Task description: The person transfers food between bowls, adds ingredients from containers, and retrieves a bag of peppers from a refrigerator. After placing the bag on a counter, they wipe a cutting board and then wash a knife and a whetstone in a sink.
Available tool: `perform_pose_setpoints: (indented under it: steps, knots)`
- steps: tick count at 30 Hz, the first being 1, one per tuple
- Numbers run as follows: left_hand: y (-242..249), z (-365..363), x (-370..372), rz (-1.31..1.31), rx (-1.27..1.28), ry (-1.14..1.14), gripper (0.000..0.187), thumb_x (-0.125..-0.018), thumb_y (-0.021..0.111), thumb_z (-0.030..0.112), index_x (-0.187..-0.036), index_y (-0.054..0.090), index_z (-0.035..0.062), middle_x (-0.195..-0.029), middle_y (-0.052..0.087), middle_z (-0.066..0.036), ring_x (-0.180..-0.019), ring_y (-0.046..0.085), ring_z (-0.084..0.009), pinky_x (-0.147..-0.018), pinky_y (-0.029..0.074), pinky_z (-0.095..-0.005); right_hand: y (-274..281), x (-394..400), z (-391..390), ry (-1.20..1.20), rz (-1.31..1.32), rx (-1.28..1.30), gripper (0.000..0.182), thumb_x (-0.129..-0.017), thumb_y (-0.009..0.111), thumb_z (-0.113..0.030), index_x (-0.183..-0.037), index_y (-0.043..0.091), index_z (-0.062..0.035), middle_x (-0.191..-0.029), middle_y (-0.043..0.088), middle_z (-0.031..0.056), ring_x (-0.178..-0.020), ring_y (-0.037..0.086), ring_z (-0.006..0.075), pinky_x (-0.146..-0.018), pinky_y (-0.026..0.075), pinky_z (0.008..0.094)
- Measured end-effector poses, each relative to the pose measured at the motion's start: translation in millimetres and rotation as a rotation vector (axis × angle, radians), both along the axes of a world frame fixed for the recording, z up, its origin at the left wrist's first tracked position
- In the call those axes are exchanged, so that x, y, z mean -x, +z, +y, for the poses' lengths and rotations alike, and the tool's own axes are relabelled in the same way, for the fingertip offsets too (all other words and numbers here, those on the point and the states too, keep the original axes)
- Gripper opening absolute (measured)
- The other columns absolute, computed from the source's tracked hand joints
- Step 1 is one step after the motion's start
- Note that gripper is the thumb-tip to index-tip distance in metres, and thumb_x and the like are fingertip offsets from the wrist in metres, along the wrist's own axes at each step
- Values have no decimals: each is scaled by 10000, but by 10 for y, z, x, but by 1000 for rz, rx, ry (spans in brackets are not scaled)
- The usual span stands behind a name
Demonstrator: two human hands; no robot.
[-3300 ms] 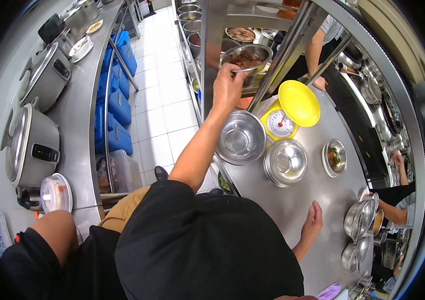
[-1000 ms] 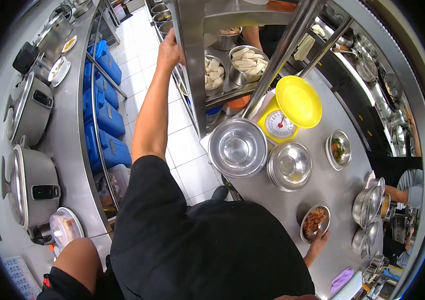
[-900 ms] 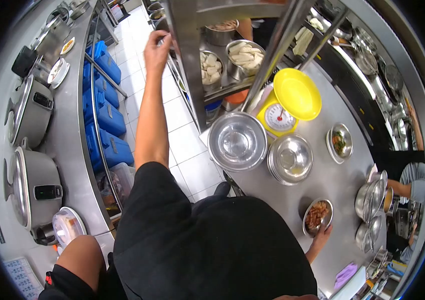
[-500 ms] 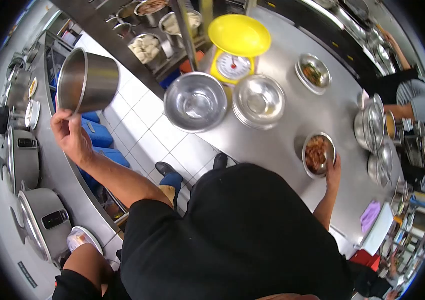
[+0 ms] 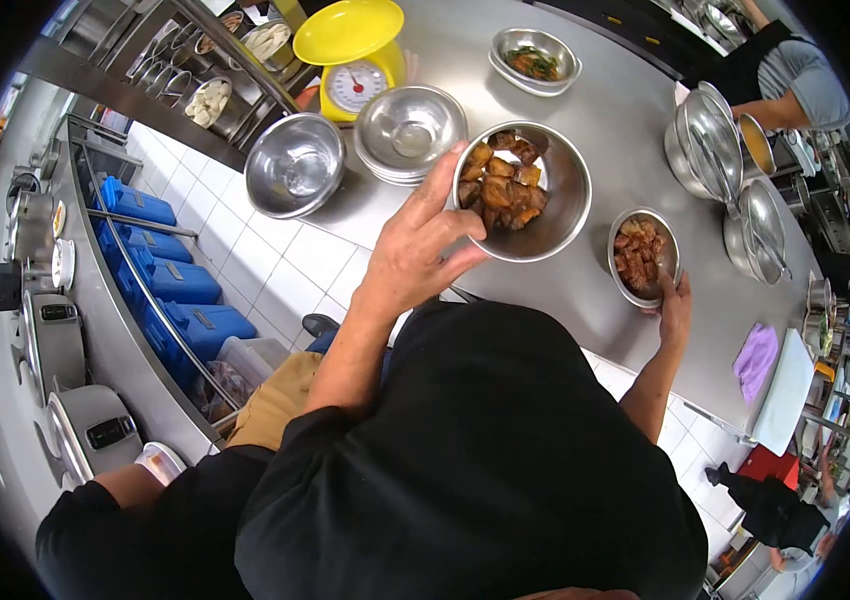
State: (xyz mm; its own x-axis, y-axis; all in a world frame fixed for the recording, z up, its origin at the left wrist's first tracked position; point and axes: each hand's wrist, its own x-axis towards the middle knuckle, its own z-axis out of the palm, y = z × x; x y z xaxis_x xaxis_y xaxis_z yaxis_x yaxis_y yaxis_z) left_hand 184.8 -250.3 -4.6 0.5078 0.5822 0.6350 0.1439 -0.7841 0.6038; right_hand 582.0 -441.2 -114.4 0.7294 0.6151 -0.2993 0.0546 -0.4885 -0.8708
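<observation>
My left hand (image 5: 415, 240) grips a deep stainless-steel pot (image 5: 567, 195) by its rim, fingers bent around the edge. The pot is tilted toward me, with browned braised chunks (image 5: 510, 195) inside. My right hand (image 5: 675, 312) is closed on the near side of a smaller metal bowl (image 5: 670, 248), its fingers partly hidden. Reddish-brown meat pieces (image 5: 637, 258) fill that bowl, which is at the steel table (image 5: 585, 330). Pot and bowl are side by side, a short gap between them.
Past the pot are stacked metal bowls (image 5: 410, 125), a wide bowl (image 5: 295, 165) and a yellow dial scale (image 5: 355, 88). A bowl of greens (image 5: 572, 68) sits farther back. Strainers (image 5: 700, 150), a purple cloth (image 5: 755, 360) and co-worker's arm (image 5: 780, 110) are right. Another person's sleeve (image 5: 160, 520) is lower left.
My left hand has swung the pot from the far left over to the table, beside the bowl, and its contents now show. My right hand stays on the bowl. The view has shifted.
</observation>
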Motion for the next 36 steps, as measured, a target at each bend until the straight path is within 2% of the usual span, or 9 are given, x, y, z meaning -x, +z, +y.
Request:
perform_pose_setpoints:
  steps: [6,10,18,24,29,31,33,35,36]
  knots:
    - [-631,-190,-285,-1,186,126,305,-699,845,91,-919,635,94,-1503,368,-283,-1410,365,-396,-1106,368,-412,102,-3,117,73,111,-26,422,-874,590,-208,-1240,543,-4,-902,650,101,-645,659,170,-458,571,291]
    - [-1111,-307,-281,96,370,179,291,-736,827,95,-936,617,83,-1510,384,-243,-1373,433,-360,-1067,423,-405,-213,-365,355,187,-182,-81,461,-839,567,-167,-1272,563,-11,-984,684,143,-713,687,219,-513,578,324]
    - [-1060,-397,-32,5,502,211,891,-763,827,340,-1491,357,135,-1559,324,-172,-1404,382,-337,-1036,454,-470,271,-40,959,296,-247,-288,424,-834,544,-108,-1247,591,-23,-1015,693,148,-907,666,245,-814,521,361]
    - [-1115,-324,96,-144,571,229,628,-902,695,293,-1442,440,95,-1442,487,-146,-1267,526,-293,-981,473,-397,604,1,1409,349,-288,-312,425,-833,562,-133,-1236,599,-3,-1063,683,148,-970,644,221,-885,490,342]
    - [-1073,-98,226,-216,462,524,554,-1000,528,363,-1444,423,47,-1445,462,-195,-1320,473,-293,-1060,406,-387,1462,719,1943,433,-367,-376,402,-864,564,-128,-1248,587,-13,-1022,687,105,-875,642,155,-755,526,291]
    - [-903,29,253,-273,449,559,598,-1017,463,419,-1459,395,22,-1462,438,-210,-1354,435,-302,-1104,350,-378,1784,1105,2167,426,-353,-347,468,-857,582,-161,-1309,568,-38,-956,692,96,-722,641,133,-554,524,275]
    - [-913,230,302,-375,508,524,701,-1033,341,519,-1492,333,-11,-1520,365,-223,-1430,331,-317,-1174,231,-365,1684,1298,2521,500,-453,-602,477,-863,555,-164,-1337,563,-112,-1006,707,138,-859,669,197,-761,525,318]
    - [-873,318,341,-404,534,484,733,-1034,290,550,-1511,288,-6,-1551,318,-200,-1444,298,-297,-1157,269,-383,1572,1533,2852,610,-498,-836,512,-872,521,-146,-1377,550,-229,-1041,717,152,-935,686,224,-865,521,327]
    - [-860,361,353,-417,549,461,749,-1034,265,566,-1521,266,-4,-1567,294,-188,-1451,281,-287,-1148,287,-393,1531,1699,2856,681,-639,-779,555,-863,518,-121,-1392,517,-287,-1093,695,146,-892,691,237,-787,539,354]
